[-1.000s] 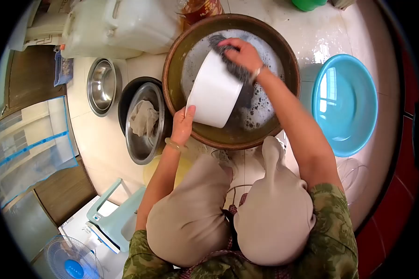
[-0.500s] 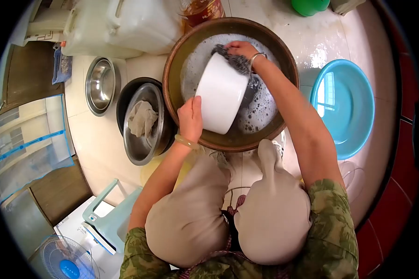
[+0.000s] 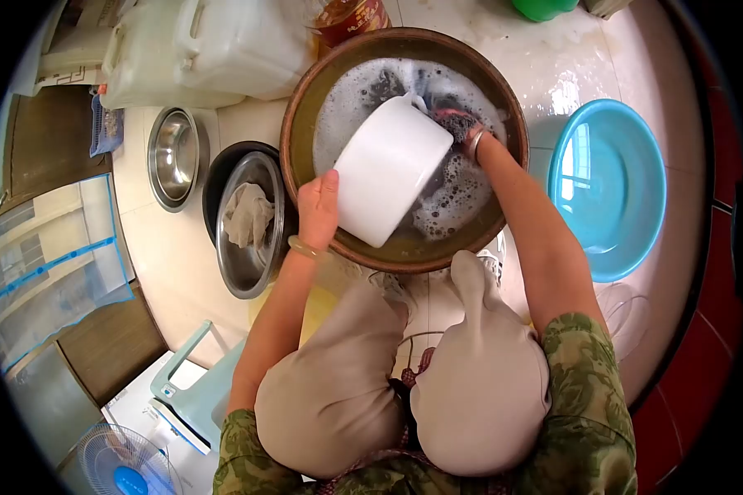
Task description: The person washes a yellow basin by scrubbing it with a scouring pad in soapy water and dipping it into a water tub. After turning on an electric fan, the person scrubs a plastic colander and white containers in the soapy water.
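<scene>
A white pot (image 3: 395, 169) with a small loop handle is tilted over a wide brown basin (image 3: 300, 157) of soapy water. My left hand (image 3: 318, 206) is closed on the pot's near left edge, thumb on its outside. My right hand (image 3: 473, 134) is at the pot's far right side, low over the suds. A dark mesh scrubbing cloth (image 3: 456, 124) shows at its fingers, which are partly hidden by cloth and foam. Grey, bubbly suds (image 3: 351, 103) cover much of the water.
A blue plastic basin (image 3: 615, 190) stands on the right. To the left are a steel bowl (image 3: 173, 157) and a metal basin (image 3: 243, 268) holding a beige cloth (image 3: 250, 214). White jerrycans (image 3: 239, 49) and a red-labelled bottle (image 3: 351, 21) stand behind.
My right hand has moved right and nearer with the dark cloth, from the pot's far rim down toward the suds. The pot has shifted slightly left, bringing its loop handle into view.
</scene>
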Motion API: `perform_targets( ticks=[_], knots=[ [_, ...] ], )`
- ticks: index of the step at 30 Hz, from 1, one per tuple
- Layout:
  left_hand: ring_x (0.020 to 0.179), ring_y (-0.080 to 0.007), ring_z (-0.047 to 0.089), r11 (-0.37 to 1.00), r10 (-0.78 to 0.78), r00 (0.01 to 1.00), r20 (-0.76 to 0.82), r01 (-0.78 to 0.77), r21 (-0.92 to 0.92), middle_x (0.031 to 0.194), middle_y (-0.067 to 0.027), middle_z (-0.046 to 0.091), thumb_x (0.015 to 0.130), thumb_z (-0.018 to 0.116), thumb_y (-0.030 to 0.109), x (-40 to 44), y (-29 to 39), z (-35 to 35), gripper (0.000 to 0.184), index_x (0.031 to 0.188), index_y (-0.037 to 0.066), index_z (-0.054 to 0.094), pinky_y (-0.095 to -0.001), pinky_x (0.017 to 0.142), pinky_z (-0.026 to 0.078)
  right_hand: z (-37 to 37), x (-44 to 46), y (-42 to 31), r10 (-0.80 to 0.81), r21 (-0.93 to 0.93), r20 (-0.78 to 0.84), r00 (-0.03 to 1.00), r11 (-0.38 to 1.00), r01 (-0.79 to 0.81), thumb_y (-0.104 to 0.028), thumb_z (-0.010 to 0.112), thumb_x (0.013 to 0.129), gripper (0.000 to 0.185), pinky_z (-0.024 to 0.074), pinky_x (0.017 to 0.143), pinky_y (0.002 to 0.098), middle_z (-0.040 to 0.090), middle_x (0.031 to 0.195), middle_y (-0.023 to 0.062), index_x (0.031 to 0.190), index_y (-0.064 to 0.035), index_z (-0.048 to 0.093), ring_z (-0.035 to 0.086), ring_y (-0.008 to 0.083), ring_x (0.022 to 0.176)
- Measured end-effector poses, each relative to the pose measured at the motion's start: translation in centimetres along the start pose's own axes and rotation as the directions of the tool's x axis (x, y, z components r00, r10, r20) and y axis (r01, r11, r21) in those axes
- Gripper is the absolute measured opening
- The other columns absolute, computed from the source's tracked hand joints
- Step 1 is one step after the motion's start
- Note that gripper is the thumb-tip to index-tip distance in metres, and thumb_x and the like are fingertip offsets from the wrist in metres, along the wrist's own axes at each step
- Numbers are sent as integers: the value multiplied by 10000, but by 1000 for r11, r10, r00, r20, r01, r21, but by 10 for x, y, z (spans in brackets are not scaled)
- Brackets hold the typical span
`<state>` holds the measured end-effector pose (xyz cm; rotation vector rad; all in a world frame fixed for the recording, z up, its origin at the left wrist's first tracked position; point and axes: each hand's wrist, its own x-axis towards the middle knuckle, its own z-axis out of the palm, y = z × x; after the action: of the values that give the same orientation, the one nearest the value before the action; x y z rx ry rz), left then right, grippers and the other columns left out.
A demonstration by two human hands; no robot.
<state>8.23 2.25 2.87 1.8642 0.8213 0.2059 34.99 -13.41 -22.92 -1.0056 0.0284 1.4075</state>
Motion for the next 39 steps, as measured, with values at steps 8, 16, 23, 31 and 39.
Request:
perform_targets(
  ticks=[8,16,23,31,39],
  knots=[
    [615,-164,481,996,1,1000,-15,0,94,624,-114,542,1010,426,404,7,12,8,548,791,-73,585,-350,608,437,68,-88,-54,-298,7,-210,931,952,307,-153,570,884,231,498,842,321,662,1070,93,1066,-70,686,617,189,992],
    [573,-178,437,992,-64,997,-54,70,109,591,-92,460,1025,348,441,-1,12,32,618,702,-61,509,-369,567,391,257,-200,-51,-784,-843,431,447,-172,510,-95,678,660,300,457,890,429,611,1067,114,958,-77,651,542,342,1005],
    [609,-401,504,979,62,993,-95,-42,200,666,-258,522,986,441,389,-17,15,34,526,741,-62,556,-433,600,417,128,-89,-82,-458,-662,-255,851,725,192,-164,602,803,233,512,799,349,683,956,134,998,-75,695,656,263,866],
    [596,-378,524,979,55,998,21,-58,194,644,-221,525,948,538,352,-16,35,32,397,830,-25,567,-415,584,423,178,-154,-82,-726,-915,64,685,231,331,-156,646,815,292,443,925,321,644,995,42,1085,-46,646,581,166,1002],
    [670,-80,544,893,-206,979,3,189,-409,801,-19,646,982,520,391,16,44,18,442,912,-21,664,-248,640,465,79,-37,-59,-137,-59,-49,989,989,134,-337,688,832,335,533,812,361,688,1029,52,1057,-89,684,660,187,877]
  ],
)
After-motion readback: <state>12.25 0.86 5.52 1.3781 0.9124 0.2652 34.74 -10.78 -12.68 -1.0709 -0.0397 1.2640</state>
